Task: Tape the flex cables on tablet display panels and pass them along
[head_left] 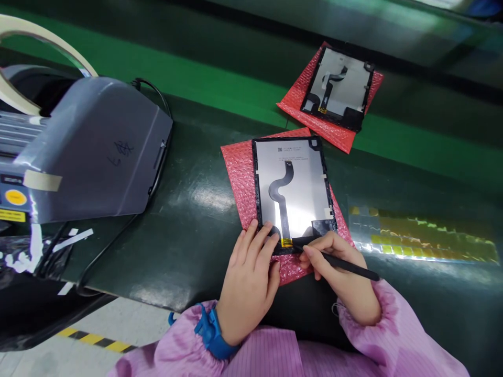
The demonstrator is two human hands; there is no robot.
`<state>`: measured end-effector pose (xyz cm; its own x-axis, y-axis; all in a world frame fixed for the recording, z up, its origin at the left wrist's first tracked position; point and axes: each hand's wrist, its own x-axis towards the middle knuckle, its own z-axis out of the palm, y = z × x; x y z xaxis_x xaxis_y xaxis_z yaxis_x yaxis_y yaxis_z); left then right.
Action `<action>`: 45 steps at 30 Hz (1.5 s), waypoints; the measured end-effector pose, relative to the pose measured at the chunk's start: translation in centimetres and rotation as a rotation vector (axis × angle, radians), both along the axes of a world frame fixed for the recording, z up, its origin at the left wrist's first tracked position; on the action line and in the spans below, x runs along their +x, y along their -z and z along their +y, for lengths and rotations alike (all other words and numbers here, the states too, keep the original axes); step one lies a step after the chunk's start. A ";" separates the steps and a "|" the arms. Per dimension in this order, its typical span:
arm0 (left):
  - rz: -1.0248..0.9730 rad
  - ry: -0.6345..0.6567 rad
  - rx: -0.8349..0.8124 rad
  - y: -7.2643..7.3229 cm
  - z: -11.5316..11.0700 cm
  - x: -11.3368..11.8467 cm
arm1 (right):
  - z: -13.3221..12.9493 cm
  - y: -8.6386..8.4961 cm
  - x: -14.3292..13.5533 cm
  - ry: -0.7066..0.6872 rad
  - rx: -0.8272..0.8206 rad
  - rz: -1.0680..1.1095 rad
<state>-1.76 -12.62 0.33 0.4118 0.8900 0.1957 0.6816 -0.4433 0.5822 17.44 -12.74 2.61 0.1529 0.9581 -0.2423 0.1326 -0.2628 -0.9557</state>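
A tablet-sized display panel (308,193) lies back side up on red bubble wrap (241,183). Down its silvery back runs a curved dark flex cable (278,191), ending at a strip of yellow tape (286,242) by the near edge. My left hand (251,267) rests flat, fingers stretched out over the panel's near left corner. In my right hand (336,262) is a black pen-like tool, seemingly tweezers (349,267), held in a pinch. Its tip reaches the panel's near edge beside the yellow tape; the exact contact is too small to make out.
Farther back, a second display panel (340,86) lies on red bubble wrap (296,94). A sheet of yellow tape pieces (428,235) lies at right. On the left stand a grey machine (106,152), a large tape roll (51,34) and a black cable (113,241).
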 end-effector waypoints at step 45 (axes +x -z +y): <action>0.198 0.053 0.106 -0.3 0.0 0.2 | -0.4 0.5 0.3 -0.006 0.017 -0.012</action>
